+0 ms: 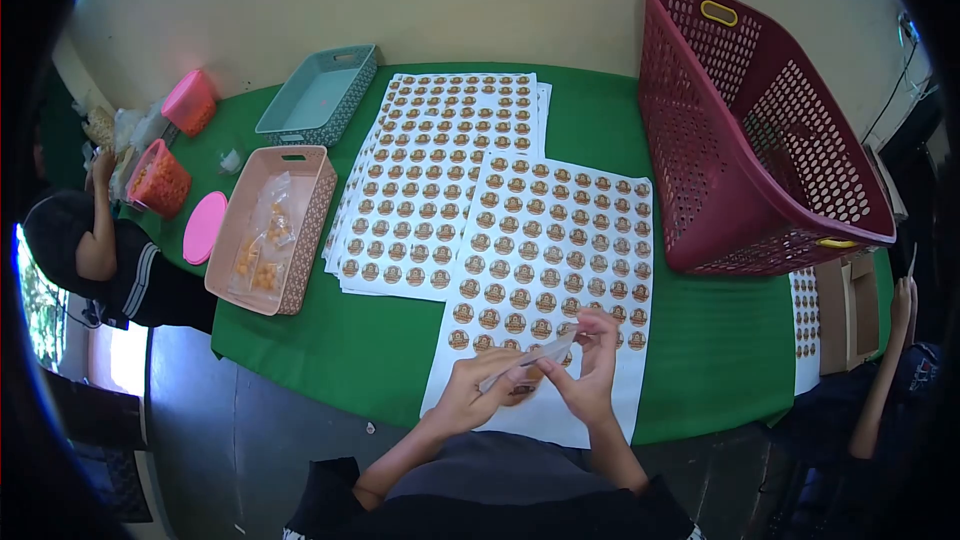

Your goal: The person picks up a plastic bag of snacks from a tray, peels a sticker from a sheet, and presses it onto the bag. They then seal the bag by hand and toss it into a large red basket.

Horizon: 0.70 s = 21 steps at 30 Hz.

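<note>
A thin, translucent plastic pouch (545,351) is stretched between my two hands, tilted above the front sheet. My left hand (474,392) grips its left end, with the thumb on top. My right hand (588,372) pinches the other end with thumb and fingertips. Beneath them lies a white sticker sheet (560,240) printed with rows of round brown labels. A brown round label (522,390) shows right under the pouch, between my hands. Farther back, a stack of similar sticker sheets (425,180) is partly covered by the front sheet.
A pink basket (220,275) with bagged orange snacks and a teal basket (335,58) stand left. Pink-lidded tubs (160,180) and a pink lid (205,228) lie beyond. A tall maroon basket (700,180) rises right. People work at both sides; a cardboard box (848,310) is right.
</note>
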{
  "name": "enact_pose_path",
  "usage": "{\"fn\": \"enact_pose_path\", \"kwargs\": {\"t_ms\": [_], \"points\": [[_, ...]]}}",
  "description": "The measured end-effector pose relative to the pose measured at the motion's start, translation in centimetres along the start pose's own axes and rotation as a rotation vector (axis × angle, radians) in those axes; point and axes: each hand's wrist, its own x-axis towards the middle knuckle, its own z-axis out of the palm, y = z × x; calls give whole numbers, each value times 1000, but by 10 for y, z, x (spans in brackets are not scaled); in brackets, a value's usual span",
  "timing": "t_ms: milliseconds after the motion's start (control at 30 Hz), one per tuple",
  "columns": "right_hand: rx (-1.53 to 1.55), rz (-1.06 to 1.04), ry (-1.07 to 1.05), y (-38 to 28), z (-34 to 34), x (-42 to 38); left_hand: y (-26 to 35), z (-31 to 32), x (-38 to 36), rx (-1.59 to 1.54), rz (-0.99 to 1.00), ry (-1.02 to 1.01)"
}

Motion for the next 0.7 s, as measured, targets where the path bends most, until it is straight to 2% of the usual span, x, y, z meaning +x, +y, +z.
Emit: {"fn": "enact_pose_path", "kwargs": {"t_ms": [67, 100, 167, 200, 267, 333, 400, 467, 533, 633, 700], "points": [[169, 221, -412, 8, -13, 7, 0, 2, 0, -5, -24, -4], [299, 376, -448, 10, -15, 6, 0, 3, 0, -19, -71, -24], [301, 354, -499, 16, -20, 7, -2, 5, 0, -34, -116, -45], [306, 330, -552, 17, -20, 7, -5, 7, -1, -59, -145, 7], [284, 345, -517, 15, -18, 6, -8, 6, -1, -85, -175, 61], [259, 363, -481, 13, -14, 5, -11, 6, 0, 37, -123, 138], [88, 246, -461, 12, -10, 3, -11, 5, 0, 59, -108, 164], [88, 264, -456, 10, -10, 4, -10, 1, 1, 84, -93, 189], [86, 281, -449, 10, -10, 5, -5, -12, 5, 174, -137, 37], [100, 318, -466, 12, -15, 8, -2, -22, 14, 92, -57, -62], [82, 264, -413, 10, -21, 12, -1, -25, 16, 122, -26, -58]]}}
